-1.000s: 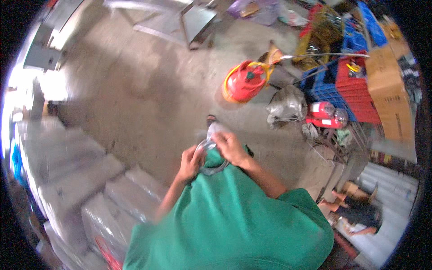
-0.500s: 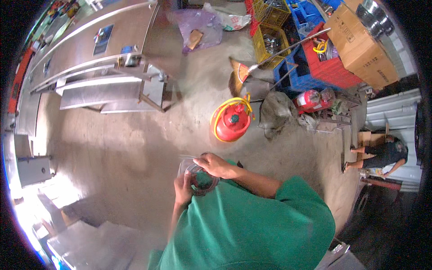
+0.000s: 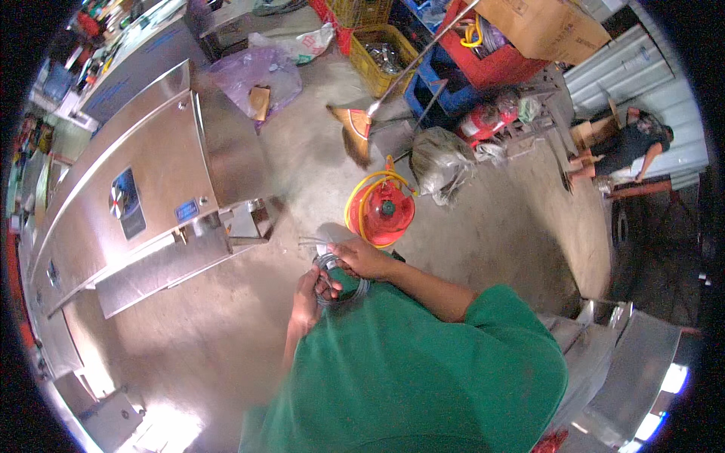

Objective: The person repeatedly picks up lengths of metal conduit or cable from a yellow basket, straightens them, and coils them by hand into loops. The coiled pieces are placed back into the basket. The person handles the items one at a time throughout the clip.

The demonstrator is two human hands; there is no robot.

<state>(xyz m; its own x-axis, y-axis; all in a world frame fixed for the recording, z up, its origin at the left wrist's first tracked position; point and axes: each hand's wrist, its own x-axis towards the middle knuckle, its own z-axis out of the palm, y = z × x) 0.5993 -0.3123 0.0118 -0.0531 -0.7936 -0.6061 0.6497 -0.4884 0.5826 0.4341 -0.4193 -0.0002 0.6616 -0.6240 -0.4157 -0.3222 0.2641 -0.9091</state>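
Note:
In front of my green shirt I hold a coil of thin grey cable [image 3: 358, 294] in both hands. My left hand [image 3: 308, 296] is closed round its left side, fingers curled over the strands. Up at the coil's top right, my right hand [image 3: 364, 258] grips the strands with bent fingers. Loose ends stick out to the left above the hands, and a small whitish patch shows beside the right fingertips. Whether the strand is cable, wire or thin tubing is hard to make out.
Just beyond my hands stands a red gas cylinder [image 3: 387, 219] with a yellow hose round it. A broom [image 3: 358, 134] and a grey sack [image 3: 438, 160] lie farther off. Metal cabinets [image 3: 151, 181] fill the left; crates [image 3: 384, 57] stand behind. Another person [image 3: 630, 147] is at right.
The view has turned, so the cabinets, crates and other person appear shifted. Both hands still hold the coil; the left fingers now curl further in across it.

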